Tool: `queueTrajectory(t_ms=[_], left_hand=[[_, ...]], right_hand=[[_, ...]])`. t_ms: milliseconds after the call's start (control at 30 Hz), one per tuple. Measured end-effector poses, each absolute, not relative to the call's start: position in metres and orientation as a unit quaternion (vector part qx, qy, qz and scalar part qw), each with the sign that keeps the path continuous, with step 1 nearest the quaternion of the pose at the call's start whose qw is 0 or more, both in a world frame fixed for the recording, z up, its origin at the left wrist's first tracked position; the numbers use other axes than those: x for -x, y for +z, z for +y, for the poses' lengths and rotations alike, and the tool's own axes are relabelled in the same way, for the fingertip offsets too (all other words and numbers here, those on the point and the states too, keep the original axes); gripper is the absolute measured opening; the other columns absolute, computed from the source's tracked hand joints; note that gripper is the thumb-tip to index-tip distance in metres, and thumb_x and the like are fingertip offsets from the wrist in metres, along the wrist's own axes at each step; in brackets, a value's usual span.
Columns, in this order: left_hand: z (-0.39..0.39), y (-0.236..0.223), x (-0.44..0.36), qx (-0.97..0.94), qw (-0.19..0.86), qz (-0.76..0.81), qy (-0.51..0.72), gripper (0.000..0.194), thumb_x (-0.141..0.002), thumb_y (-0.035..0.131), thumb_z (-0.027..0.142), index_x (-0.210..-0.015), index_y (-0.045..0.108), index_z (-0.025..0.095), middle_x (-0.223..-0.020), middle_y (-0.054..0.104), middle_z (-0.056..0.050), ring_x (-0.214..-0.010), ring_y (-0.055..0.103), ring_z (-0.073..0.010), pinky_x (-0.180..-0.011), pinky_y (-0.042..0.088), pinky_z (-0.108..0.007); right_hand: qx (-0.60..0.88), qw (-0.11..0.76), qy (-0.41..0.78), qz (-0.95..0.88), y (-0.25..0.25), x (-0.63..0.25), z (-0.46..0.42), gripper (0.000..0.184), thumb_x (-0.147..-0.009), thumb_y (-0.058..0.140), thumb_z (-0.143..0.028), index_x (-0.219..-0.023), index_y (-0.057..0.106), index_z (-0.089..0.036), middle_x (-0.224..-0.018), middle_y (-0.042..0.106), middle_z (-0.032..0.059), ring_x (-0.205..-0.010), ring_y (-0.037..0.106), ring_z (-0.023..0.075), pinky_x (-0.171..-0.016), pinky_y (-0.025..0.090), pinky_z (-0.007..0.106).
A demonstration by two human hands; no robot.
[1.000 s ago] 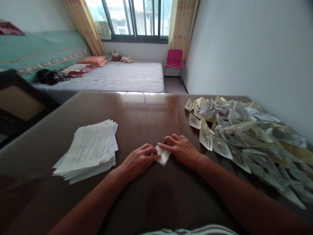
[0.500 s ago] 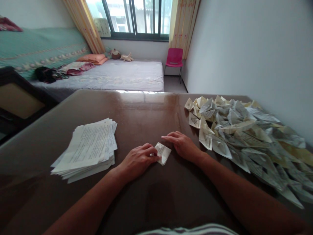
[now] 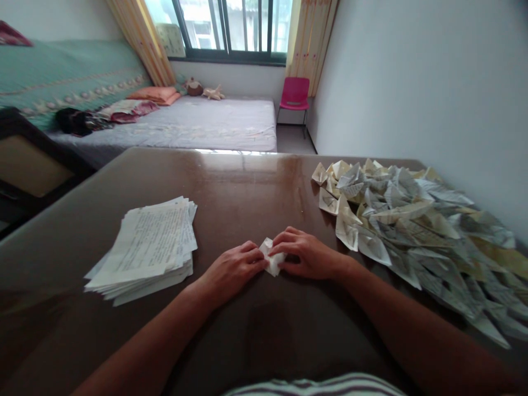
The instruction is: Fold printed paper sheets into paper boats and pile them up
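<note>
A small folded piece of paper [image 3: 272, 267] lies on the brown table between my two hands. My left hand [image 3: 238, 265] pinches its left corner, with thumb and fingers closed on the edge. From the other side my right hand [image 3: 304, 253] grips the paper, its fingers bent over the top and its thumb at the lower right edge. Part of the paper is covered by my fingers. To the left rests a stack of printed sheets [image 3: 144, 242], and to the right spreads a large heap of folded paper boats [image 3: 404, 214].
The glossy brown table [image 3: 231, 192] reaches to a wall on the right. Past its far edge are a bed [image 3: 231, 124] and a pink chair [image 3: 295, 94]. A dark wooden chair [image 3: 33, 159] stands at the table's left side.
My right hand has come in from the right and taken hold of the folded paper, which it was hovering beside. My left hand keeps its pinch on the left corner.
</note>
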State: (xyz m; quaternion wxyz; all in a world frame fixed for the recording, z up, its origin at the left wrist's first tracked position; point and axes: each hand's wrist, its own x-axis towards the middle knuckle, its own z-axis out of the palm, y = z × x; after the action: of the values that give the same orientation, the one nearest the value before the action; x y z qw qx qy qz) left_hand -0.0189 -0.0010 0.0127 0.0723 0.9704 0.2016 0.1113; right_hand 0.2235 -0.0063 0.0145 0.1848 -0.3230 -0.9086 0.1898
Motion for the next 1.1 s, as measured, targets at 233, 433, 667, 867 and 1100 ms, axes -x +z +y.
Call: queueTrajectory(t_ms=[233,433,667,867,1100], left_hand=[[-0.005,0.014,0.016,-0.960,0.038,0.262,0.094,0.018,-0.095,0.042,0.018,-0.089,0.059,0.016,-0.091,0.062,-0.005,-0.085,0.054,-0.0170,-0.076,0.049,-0.030],[-0.005,0.012,0.017,-0.956,0.039,0.268,0.109,0.022,-0.097,0.040,0.024,-0.089,0.059,0.018,-0.092,0.061,-0.004,-0.086,0.053,-0.0156,-0.074,0.048,-0.027],[-0.006,0.018,0.019,-0.964,0.025,0.257,0.066,0.021,-0.097,0.043,0.024,-0.087,0.062,0.019,-0.086,0.061,-0.003,-0.082,0.054,-0.0150,-0.067,0.045,-0.025],[-0.009,0.017,0.015,-0.943,0.024,0.320,0.082,0.024,-0.096,0.045,0.029,-0.083,0.063,0.020,-0.083,0.060,-0.003,-0.080,0.054,-0.0156,-0.065,0.043,-0.025],[-0.004,0.008,0.014,-0.880,0.154,0.425,0.146,0.018,-0.094,0.047,0.032,-0.089,0.062,0.023,-0.089,0.063,0.001,-0.086,0.058,-0.0140,-0.070,0.044,-0.024]], right_hand=[[0.316,0.211,0.229,-0.896,0.006,-0.227,-0.002,0.032,-0.076,0.072,-0.038,-0.102,0.065,-0.021,-0.104,0.063,0.0058,-0.096,0.055,0.0180,-0.086,0.046,0.032],[0.307,0.186,0.206,-0.910,0.010,-0.229,-0.002,0.018,-0.084,0.062,-0.022,-0.101,0.068,-0.024,-0.100,0.064,0.0030,-0.095,0.055,0.0157,-0.087,0.045,0.030],[0.292,0.173,0.219,-0.915,0.011,-0.233,0.002,0.020,-0.088,0.058,-0.023,-0.102,0.071,-0.027,-0.100,0.067,0.0023,-0.094,0.057,0.0141,-0.085,0.046,0.027],[0.307,0.211,0.265,-0.889,0.005,-0.234,0.003,0.018,-0.091,0.056,-0.031,-0.099,0.071,-0.025,-0.099,0.067,0.0022,-0.093,0.058,0.0132,-0.085,0.045,0.026],[0.395,0.236,0.250,-0.852,-0.001,-0.222,-0.001,0.016,-0.094,0.050,-0.024,-0.094,0.065,-0.018,-0.089,0.067,0.0043,-0.086,0.058,0.0153,-0.079,0.045,0.028]])
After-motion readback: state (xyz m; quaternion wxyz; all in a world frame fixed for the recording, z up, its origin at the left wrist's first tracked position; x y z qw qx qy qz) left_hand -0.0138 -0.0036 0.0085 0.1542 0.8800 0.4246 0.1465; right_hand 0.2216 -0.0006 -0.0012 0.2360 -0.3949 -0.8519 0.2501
